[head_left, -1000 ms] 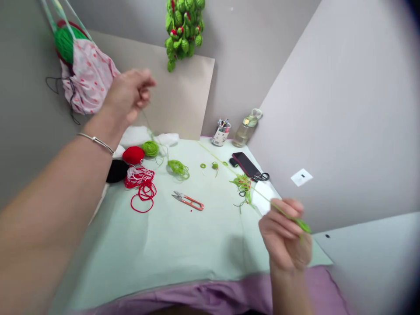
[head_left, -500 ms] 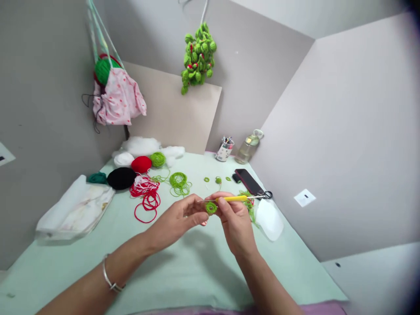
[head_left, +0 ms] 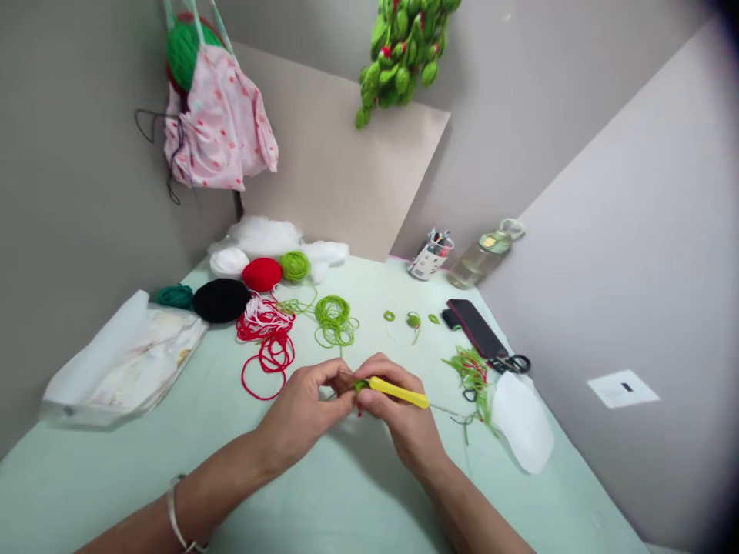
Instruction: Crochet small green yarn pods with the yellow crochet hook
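My right hand (head_left: 398, 404) grips a crochet hook with a yellow handle (head_left: 398, 392), its thin metal shaft reaching out past my knuckles toward the right. Between both hands sits a small green crochet piece (head_left: 361, 385), mostly covered by my fingertips. My left hand (head_left: 315, 400) pinches that piece from the left, its thumb and forefinger closed on it. A speck of red shows just beneath the fingers. From a loose coil of green yarn (head_left: 333, 319) beyond my hands, a strand runs down toward them.
Red and white yarn strands (head_left: 269, 338) lie to the left, near black (head_left: 222, 300), red (head_left: 262, 274) and green (head_left: 295, 265) yarn balls. Small green crochet pieces (head_left: 413, 319) sit ahead. A phone (head_left: 476, 327), scissors (head_left: 511, 363) and green scraps (head_left: 469, 369) are on the right.
My view has shifted closer and to the left. Both hands have drawn together, and the green piece, plainly visible before, is now largely hidden. The hook's handle has tilted down to the right.
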Tool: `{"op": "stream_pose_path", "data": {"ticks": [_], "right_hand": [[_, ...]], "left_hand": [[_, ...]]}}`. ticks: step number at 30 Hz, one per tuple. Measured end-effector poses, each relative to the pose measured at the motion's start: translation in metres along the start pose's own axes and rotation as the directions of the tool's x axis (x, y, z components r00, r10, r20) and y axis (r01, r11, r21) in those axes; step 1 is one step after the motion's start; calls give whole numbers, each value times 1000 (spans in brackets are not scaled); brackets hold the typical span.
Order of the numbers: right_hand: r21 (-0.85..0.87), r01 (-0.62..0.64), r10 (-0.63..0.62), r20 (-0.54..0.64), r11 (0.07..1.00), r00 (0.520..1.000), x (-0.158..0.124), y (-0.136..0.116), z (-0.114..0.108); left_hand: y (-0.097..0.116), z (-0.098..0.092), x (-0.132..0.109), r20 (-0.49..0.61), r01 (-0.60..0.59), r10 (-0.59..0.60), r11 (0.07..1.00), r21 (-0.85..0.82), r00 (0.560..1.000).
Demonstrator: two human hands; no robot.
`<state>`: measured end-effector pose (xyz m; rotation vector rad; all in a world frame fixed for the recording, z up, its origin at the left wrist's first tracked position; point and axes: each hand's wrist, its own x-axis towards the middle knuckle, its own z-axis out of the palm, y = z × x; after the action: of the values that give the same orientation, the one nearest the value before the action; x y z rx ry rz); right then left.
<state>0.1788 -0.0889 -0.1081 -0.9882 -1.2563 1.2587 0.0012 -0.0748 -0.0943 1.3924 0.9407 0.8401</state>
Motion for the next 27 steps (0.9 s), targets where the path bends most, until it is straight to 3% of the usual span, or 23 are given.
{"op": "stream_pose_path", "data": {"ticks": [6,14,18,21,25,27], "right_hand": [[103,-142,147,-51,985,988,-1,11,-3],[129,-245,251,-31,961,967,3,15,-4],[151,-265,267,5,953,964,3,20,-1],[164,-258,264,-13,952,964,1,19,1],[248,-226,242,-38,942,969,0,12,0],[269,-246,257,-8,931,966,1,9,-2]], "left_hand": [[-9,-3,5,77,67,-67,998,8,995],[-16,-2,7,3,77,-79,978,194,997],[-18,0,10,-12,-80,94,902,425,995],[-20,2,10,-18,-182,219,851,493,976],[-22,0,10,-50,-193,248,853,485,968],[-23,-5,11,-57,-139,176,905,401,983]]}}
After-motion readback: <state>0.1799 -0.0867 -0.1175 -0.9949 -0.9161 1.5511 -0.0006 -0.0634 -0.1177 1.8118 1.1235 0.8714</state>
